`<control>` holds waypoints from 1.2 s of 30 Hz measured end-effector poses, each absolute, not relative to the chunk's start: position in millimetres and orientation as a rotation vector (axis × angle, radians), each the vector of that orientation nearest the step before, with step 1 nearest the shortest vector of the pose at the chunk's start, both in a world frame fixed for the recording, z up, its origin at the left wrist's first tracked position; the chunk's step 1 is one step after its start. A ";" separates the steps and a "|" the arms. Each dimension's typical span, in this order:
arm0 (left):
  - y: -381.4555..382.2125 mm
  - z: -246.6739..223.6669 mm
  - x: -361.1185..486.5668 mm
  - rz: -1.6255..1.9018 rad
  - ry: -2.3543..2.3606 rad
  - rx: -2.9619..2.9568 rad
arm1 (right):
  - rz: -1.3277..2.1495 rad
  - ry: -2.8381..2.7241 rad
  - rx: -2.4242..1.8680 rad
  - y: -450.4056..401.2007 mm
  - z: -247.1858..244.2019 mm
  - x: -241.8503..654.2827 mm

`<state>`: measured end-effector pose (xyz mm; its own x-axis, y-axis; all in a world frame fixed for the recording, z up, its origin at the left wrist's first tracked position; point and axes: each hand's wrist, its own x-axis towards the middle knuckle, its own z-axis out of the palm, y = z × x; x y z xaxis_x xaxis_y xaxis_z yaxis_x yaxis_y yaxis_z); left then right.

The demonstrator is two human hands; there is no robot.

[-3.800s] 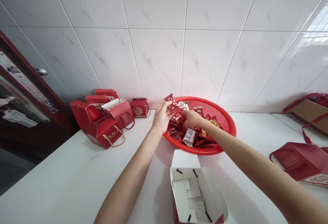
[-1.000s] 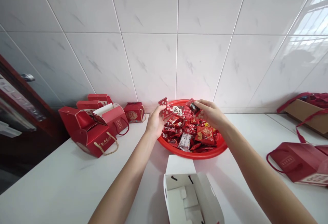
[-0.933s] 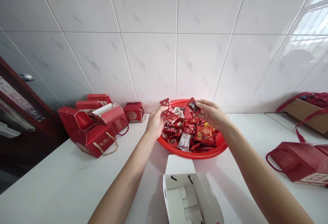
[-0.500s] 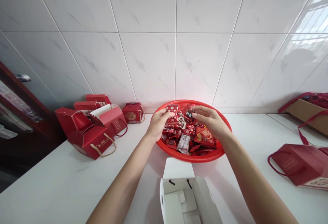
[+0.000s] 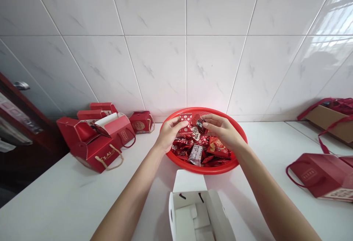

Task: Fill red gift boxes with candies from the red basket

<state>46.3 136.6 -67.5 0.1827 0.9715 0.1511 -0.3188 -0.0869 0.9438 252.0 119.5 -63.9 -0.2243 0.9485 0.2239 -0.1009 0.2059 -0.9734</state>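
Observation:
Over the left side of a red plastic basket [image 5: 188, 169], my left hand [image 5: 168, 133] is closed on a red candy packet with white dots [image 5: 185, 119]. My right hand [image 5: 224, 130] pinches a small red candy packet with a dark round print [image 5: 200, 123] above the basket's back part. Wrapped sweets fill the basket, among them a silvery-white packet [image 5: 196, 155] and an orange-red packet [image 5: 218, 146]. In front of the basket stands an opened white-lined box [image 5: 202, 211] with its flap up, and nothing lies inside the part that shows.
Several red gift boxes [image 5: 96, 153] with rope handles stand at the left, beside a small red box [image 5: 141, 122]. Another red box [image 5: 321, 175] and a cardboard carton [image 5: 328, 123] with red ribbon are at the right. A tiled wall [image 5: 212, 68] rises behind the white counter [image 5: 140, 204].
The whole view has shifted slightly. My right hand has drawn its packet a little closer to the one in my left hand; both packets stay held over the basket.

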 end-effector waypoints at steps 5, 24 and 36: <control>137.0 -68.2 46.9 1.280 0.796 1.185 | 1.183 -1.435 -0.887 116.8 -61.2 251.3; 136.2 -68.7 46.6 1.293 0.830 1.260 | 1.161 -1.541 -0.938 111.7 -55.7 248.5; 140.0 -69.8 46.8 1.396 0.843 1.180 | 1.192 -1.446 -0.915 116.3 -59.3 250.6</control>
